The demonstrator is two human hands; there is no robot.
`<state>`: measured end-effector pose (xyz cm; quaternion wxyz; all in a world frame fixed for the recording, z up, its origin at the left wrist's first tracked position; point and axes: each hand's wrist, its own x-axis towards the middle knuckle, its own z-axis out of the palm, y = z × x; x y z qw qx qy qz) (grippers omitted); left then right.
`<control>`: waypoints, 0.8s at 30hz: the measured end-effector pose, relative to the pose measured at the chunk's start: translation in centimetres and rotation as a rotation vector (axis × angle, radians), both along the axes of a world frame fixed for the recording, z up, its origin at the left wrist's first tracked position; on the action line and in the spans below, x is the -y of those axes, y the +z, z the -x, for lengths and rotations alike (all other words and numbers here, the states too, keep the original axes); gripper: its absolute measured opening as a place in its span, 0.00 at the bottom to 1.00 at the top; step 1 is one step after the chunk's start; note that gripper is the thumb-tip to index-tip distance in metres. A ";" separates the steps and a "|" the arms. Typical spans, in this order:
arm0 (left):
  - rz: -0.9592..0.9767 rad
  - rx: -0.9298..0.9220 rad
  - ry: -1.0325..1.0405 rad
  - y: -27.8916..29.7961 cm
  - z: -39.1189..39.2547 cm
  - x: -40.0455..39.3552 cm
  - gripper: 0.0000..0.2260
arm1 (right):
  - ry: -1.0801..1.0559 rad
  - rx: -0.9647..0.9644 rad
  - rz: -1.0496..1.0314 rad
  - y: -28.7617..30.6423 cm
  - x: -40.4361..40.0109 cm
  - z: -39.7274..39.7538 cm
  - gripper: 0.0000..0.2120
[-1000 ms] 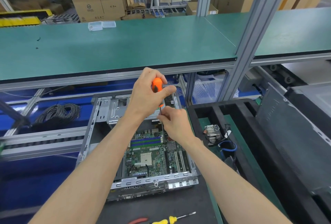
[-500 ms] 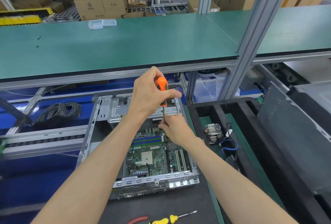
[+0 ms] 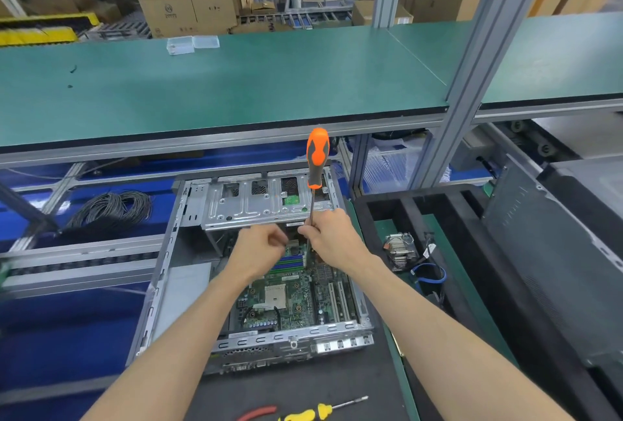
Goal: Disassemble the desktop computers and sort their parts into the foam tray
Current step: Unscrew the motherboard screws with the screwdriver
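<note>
Orange screwdriver (image 3: 316, 157) above right hand (image 3: 332, 240)

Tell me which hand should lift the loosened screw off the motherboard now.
Probably the left hand: it holds no tool and sits beside the driver tip. The right hand pinches the orange screwdriver by its shaft, keeping it upright.
</note>
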<state>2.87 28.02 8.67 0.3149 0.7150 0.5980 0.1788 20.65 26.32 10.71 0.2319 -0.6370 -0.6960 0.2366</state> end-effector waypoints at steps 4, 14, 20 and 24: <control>0.227 -0.265 -0.161 -3.1 -0.2 -0.2 0.20 | 0.024 -0.011 -0.012 0.9 -0.1 0.3 0.14; 0.095 -0.136 -0.119 -5.0 -1.2 -0.7 0.10 | 0.008 -0.049 -0.044 2.5 -0.5 1.0 0.13; 0.069 -0.147 -0.031 -5.1 -0.6 -0.8 0.07 | -0.004 -0.042 -0.052 2.8 -0.3 1.5 0.12; -0.027 -0.145 0.019 -3.3 0.1 -0.1 0.09 | -0.017 0.014 -0.030 2.0 0.2 1.5 0.14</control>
